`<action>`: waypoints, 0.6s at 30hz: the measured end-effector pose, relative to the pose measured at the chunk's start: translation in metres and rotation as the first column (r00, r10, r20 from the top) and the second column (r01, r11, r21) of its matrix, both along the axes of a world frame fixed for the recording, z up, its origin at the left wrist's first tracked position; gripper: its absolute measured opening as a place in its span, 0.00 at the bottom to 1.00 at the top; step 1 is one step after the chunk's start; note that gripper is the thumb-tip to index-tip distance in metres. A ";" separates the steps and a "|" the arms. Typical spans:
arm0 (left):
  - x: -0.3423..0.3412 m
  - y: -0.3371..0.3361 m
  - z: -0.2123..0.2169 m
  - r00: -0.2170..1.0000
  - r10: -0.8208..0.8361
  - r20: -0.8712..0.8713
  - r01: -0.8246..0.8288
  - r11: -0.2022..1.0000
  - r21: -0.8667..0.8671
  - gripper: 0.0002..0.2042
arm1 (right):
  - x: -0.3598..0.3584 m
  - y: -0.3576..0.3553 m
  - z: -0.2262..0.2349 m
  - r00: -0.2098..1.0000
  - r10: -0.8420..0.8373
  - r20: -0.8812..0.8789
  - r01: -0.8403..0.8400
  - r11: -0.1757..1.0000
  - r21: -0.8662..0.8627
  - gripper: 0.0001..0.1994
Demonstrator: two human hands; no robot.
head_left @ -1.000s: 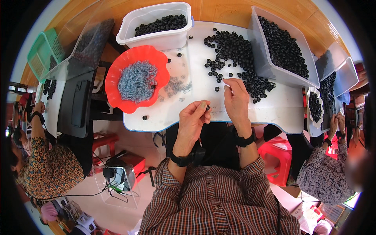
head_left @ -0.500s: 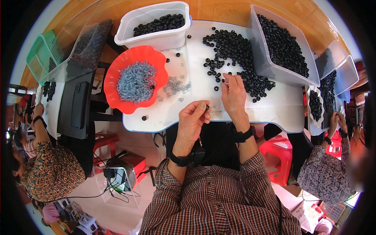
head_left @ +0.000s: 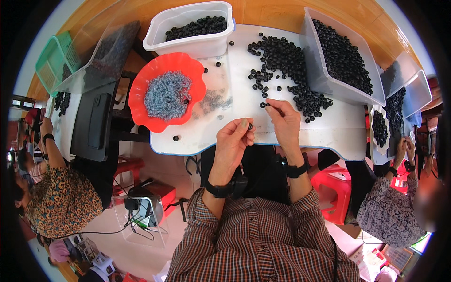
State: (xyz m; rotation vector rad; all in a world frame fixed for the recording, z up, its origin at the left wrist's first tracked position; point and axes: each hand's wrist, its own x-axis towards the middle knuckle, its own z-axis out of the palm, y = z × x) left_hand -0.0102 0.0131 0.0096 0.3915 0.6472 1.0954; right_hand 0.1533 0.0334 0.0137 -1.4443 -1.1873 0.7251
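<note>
My left hand is raised over the near edge of the white table, fingers pinched on a small black ring-shaped bead. My right hand lies on the table with its fingertips on a bead at the near edge of a loose pile of black beads. Both wrists wear black bands. To the left stands a red scalloped bowl filled with small grey-blue pieces.
A white tub of black beads sits at the back, a larger clear tub of beads at right. Stray beads dot the table. Other people sit at left and right beside more bead trays. A red stool stands below the table.
My right hand has drawn back from the bead pile toward the near side of the table. My left hand stays raised, pinching the bead.
</note>
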 end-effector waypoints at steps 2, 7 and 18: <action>0.000 0.001 0.002 1.000 0.008 0.014 -0.008 1.000 -0.006 0.11 | -0.003 -0.012 0.008 0.993 0.039 -0.108 -0.046 0.997 -0.059 0.10; 0.004 0.001 0.003 0.999 0.017 0.034 -0.017 1.000 -0.019 0.11 | -0.011 -0.031 0.020 0.946 0.114 -0.302 -0.147 0.985 -0.089 0.09; 0.005 -0.002 0.011 0.995 0.044 0.094 -0.045 0.999 0.006 0.11 | -0.021 -0.041 0.027 0.912 0.234 -0.336 -0.245 0.970 0.011 0.09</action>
